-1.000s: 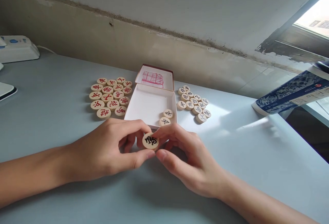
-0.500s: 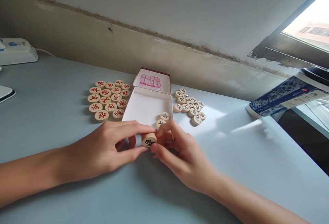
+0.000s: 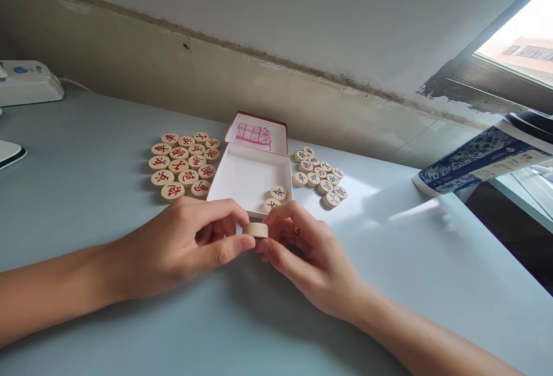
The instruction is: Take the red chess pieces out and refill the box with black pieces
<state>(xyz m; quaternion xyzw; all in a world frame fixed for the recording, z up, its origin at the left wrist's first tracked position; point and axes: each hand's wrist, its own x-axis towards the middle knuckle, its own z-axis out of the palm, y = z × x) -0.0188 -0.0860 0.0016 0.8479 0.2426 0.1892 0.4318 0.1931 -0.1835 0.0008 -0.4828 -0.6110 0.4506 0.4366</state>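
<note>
Between the fingertips of my left hand (image 3: 201, 246) and my right hand (image 3: 305, 255) is a round wooden Chinese chess piece (image 3: 256, 230), held just in front of an open white box (image 3: 246, 174). Its pale rim faces me, and its marked face is hidden. Both hands pinch it from the sides. In the box's near right corner lie two black-marked pieces (image 3: 277, 192), the nearer one partly covered by my right hand. Several red-marked pieces (image 3: 178, 166) sit left of the box. Several black-marked pieces (image 3: 320, 172) lie to its right.
The box lid (image 3: 258, 133), with a pink grid drawing inside, leans back near the wall (image 3: 207, 79). A blue and white cup (image 3: 484, 154) with a dark lid tilts at the right table edge. A white device (image 3: 30, 85) with a cable stands at the far left.
The chess piece has turned in my fingers: its black character faced me before, and now the plain rim does. My hands moved slightly right.
</note>
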